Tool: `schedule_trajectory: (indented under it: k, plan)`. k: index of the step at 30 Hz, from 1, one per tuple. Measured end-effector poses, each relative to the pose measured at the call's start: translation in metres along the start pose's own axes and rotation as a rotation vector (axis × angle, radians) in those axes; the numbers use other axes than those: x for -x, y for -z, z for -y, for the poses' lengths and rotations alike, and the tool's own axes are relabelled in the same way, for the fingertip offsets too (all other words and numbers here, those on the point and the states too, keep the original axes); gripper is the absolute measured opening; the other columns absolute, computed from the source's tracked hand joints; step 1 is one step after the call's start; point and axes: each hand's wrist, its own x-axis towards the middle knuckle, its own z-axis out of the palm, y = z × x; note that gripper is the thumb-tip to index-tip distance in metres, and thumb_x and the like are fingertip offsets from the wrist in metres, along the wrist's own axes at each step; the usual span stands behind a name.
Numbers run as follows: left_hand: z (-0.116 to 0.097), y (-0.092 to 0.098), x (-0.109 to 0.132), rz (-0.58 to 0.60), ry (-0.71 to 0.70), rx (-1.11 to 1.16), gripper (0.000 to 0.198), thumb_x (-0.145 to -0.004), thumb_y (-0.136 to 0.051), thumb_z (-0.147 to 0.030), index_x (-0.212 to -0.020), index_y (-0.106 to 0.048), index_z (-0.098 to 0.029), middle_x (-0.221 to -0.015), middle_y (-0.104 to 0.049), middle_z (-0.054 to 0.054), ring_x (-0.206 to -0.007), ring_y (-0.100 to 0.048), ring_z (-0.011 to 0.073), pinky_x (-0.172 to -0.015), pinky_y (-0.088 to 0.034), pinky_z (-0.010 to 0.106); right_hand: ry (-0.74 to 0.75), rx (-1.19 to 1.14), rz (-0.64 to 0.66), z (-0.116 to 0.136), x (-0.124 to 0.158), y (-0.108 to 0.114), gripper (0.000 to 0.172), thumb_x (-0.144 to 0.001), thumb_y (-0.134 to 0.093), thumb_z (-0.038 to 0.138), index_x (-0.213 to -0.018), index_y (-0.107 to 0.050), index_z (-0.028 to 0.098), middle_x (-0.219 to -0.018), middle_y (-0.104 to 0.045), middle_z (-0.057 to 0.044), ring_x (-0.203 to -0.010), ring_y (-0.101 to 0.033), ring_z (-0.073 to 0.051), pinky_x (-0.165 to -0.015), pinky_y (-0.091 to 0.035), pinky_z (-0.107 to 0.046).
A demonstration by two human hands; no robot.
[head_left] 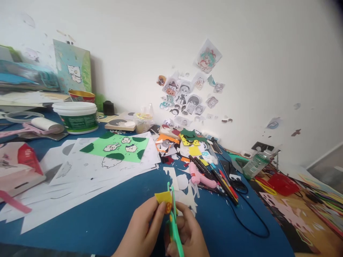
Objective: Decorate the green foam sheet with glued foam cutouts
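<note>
At the bottom centre, my left hand [142,232] pinches a small yellow foam piece [164,198] between thumb and fingers. My right hand [189,233] is closed round the handles of green scissors [174,217], whose blades point up and away, alongside the yellow piece. Both hands hover just above the blue table [107,221]. White paper offcuts [184,194] lie right behind the scissors.
A pink glue gun [200,176] with a black cord, markers [222,182] and coloured scraps sit to the right. A green sheet [118,146] on white papers lies left of centre. A white tub [76,116] stands at the back left, a green bottle [255,165] at the right.
</note>
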Motion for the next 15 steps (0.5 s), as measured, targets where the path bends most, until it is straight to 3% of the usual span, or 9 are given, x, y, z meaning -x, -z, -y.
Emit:
schedule_trajectory:
  k: [5, 9, 15]
  plan:
    - [-0.006, 0.004, -0.002, 0.038, -0.019, -0.073, 0.029, -0.088, -0.038, -0.035, -0.065, -0.049, -0.020, -0.060, -0.054, -0.001, -0.054, -0.049, 0.0123, -0.051, -0.039, 0.020, 0.060, -0.038, 0.064, -0.004, -0.002, 0.003, 0.088, -0.047, -0.084, 0.037, -0.121, -0.040, 0.019, -0.068, -0.060, 0.002, -0.053, -0.054, -0.013, -0.050, -0.038, -0.024]
    - [-0.009, 0.007, -0.004, 0.082, 0.006, -0.069, 0.031, -0.088, -0.036, -0.035, -0.063, -0.046, -0.020, -0.060, -0.053, -0.002, -0.054, -0.047, 0.0121, -0.051, -0.038, 0.020, 0.018, 0.003, 0.063, -0.006, -0.001, 0.007, 0.082, -0.050, -0.081, 0.028, -0.120, -0.040, 0.019, -0.064, -0.058, 0.004, -0.053, -0.052, -0.012, -0.050, -0.038, -0.024]
    - [-0.013, 0.017, -0.008, 0.221, -0.002, -0.072, 0.032, -0.090, -0.034, -0.035, -0.065, -0.045, -0.019, -0.065, -0.055, -0.001, -0.058, -0.047, 0.0120, -0.055, -0.037, 0.021, -0.001, 0.090, 0.052, 0.011, 0.001, 0.004, 0.082, -0.047, -0.073, 0.011, -0.121, -0.039, 0.019, -0.061, -0.057, 0.006, -0.055, -0.050, -0.012, -0.055, -0.037, -0.025]
